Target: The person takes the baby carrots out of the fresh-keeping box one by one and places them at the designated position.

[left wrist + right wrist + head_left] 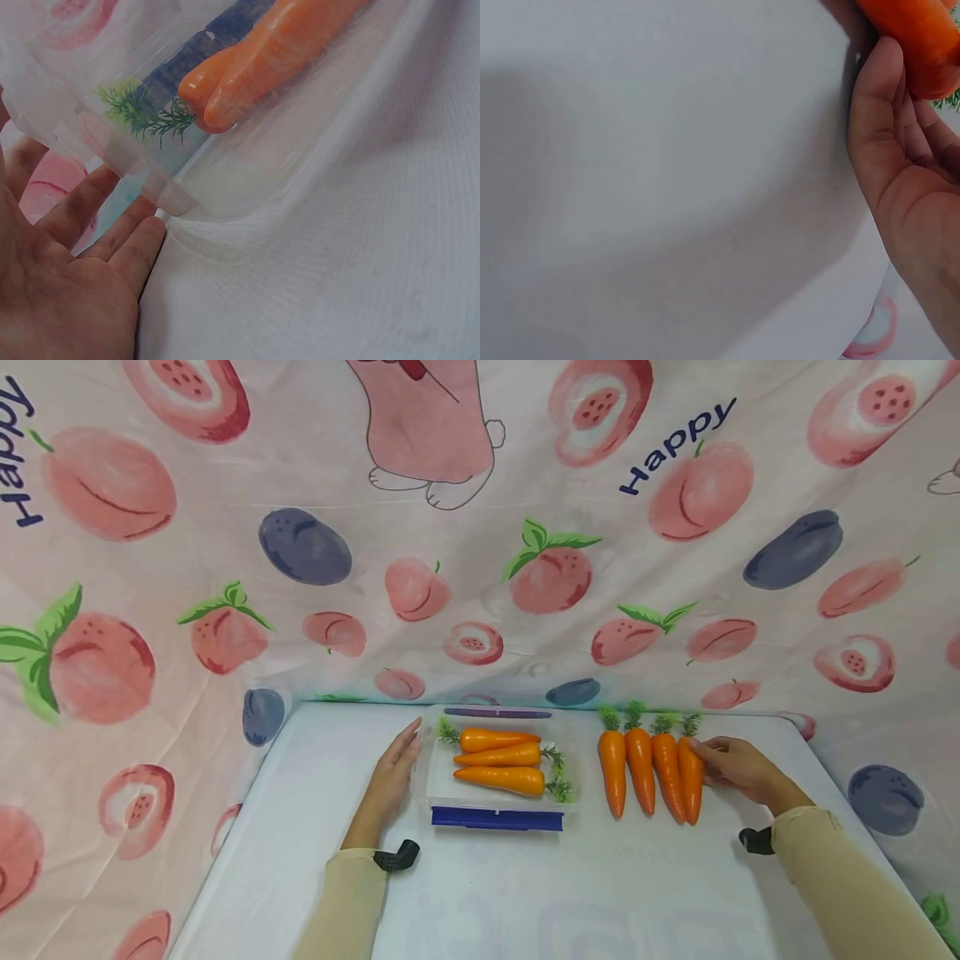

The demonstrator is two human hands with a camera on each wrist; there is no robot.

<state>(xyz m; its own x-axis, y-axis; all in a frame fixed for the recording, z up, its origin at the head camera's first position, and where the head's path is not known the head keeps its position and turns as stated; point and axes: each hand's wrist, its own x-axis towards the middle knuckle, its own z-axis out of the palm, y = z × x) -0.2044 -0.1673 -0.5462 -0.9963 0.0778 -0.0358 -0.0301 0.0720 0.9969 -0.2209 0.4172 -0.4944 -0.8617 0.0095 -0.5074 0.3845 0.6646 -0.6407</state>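
Note:
A clear plastic box (442, 789) with blue latch flaps stands on the table, three carrots (498, 756) with green tops lying inside it. Against the box's left wall rests my left hand (392, 772), its fingers extended; the left wrist view shows this hand (82, 277) with fingertips at the box corner. To the right of the box several more carrots (612, 768) lie side by side, tips toward me. At the rightmost carrot (691, 785), my right hand (738, 768) pinches its thick upper end. In the right wrist view the thumb lies along that carrot (919, 45).
The white table (510, 893) carries the box and the carrots near its back edge. A fruit-printed cloth (465, 543) hangs behind and at both sides. The front blue latch flap (497, 818) sticks out toward me.

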